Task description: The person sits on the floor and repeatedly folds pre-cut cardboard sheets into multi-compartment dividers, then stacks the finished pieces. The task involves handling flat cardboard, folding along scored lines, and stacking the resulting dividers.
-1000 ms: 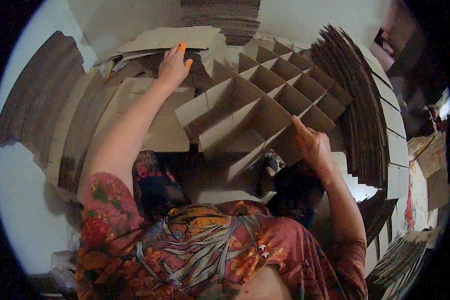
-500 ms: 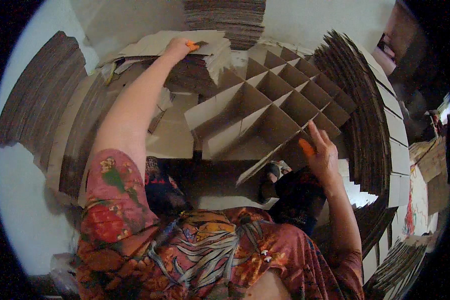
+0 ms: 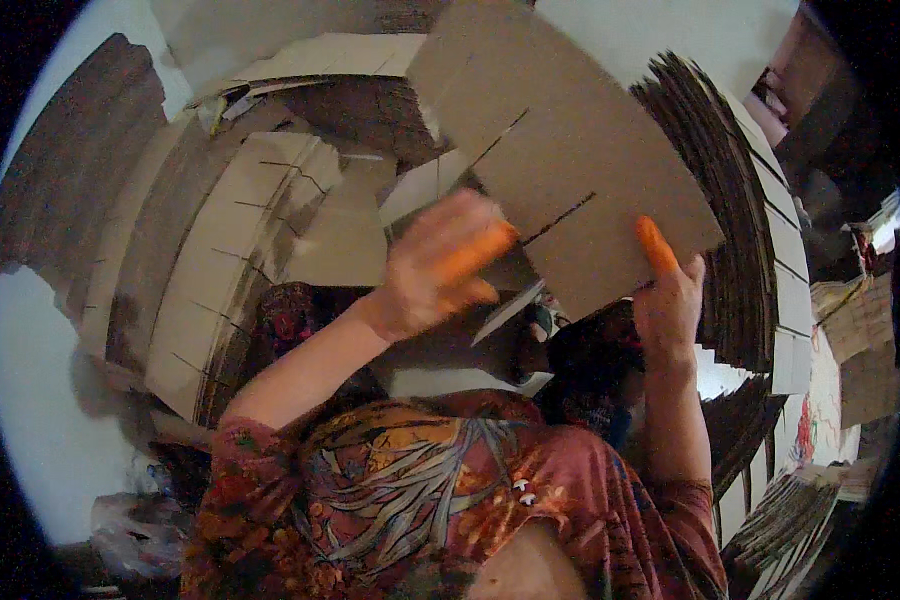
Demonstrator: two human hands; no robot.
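Note:
A flat brown cardboard divider strip with slots cut in from one edge is held up in front of me. My right hand grips its lower right end, the orange-covered thumb lying on the face. My left hand, with orange covers on its fingers, is smeared by motion beside the strip's slotted edge. Whether it touches the strip I cannot tell. Behind the strip, part of an assembled cardboard grid shows; most of it is hidden.
Slotted cardboard strips stand stacked at my left. Another stack lies at the far side, and a tall curved-looking stack rises at my right. More cardboard leans at the lower right. A pale wall borders the left.
My left hand has come back from the far stack toward the middle. A cardboard strip is now in my right hand, covering most of the grid that was in plain view.

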